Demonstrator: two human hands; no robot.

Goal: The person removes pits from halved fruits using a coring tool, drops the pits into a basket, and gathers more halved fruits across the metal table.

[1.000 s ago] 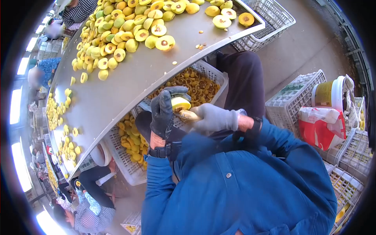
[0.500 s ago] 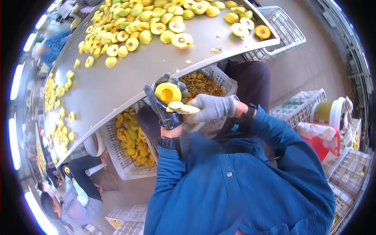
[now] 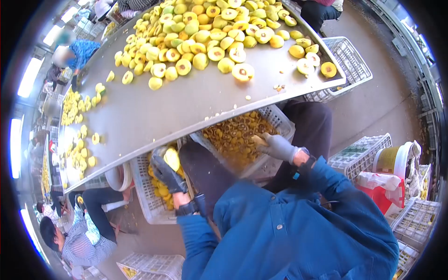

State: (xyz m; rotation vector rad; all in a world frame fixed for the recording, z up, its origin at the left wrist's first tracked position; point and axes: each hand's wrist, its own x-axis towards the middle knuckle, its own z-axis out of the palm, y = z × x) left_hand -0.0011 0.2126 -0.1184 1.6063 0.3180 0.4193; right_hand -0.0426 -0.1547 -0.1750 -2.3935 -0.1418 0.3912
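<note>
My left hand (image 3: 168, 171), in a dark glove, is over the crate of yellow fruit halves (image 3: 161, 189) below the table edge, with a yellow fruit half (image 3: 172, 159) in its grasp. My right hand (image 3: 279, 147), in a grey glove, is closed on a small tool (image 3: 259, 140), of which a light-coloured end shows. It hovers above a crate of brownish fruit pieces (image 3: 233, 135) between my knees. Many cut fruit halves (image 3: 200, 60) are heaped on the metal table (image 3: 186, 102), some with a brown centre.
Crates (image 3: 359, 151), a white bucket (image 3: 394, 161) and a red bag (image 3: 377, 198) stand at the right. An empty-looking crate (image 3: 347, 60) is beyond the table corner. Another person (image 3: 88, 238) sits at the lower left; others are farther back.
The hands have parted. My left hand moved down and left with the fruit half to the fruit crate; my right hand moved right with the tool. The view has shifted.
</note>
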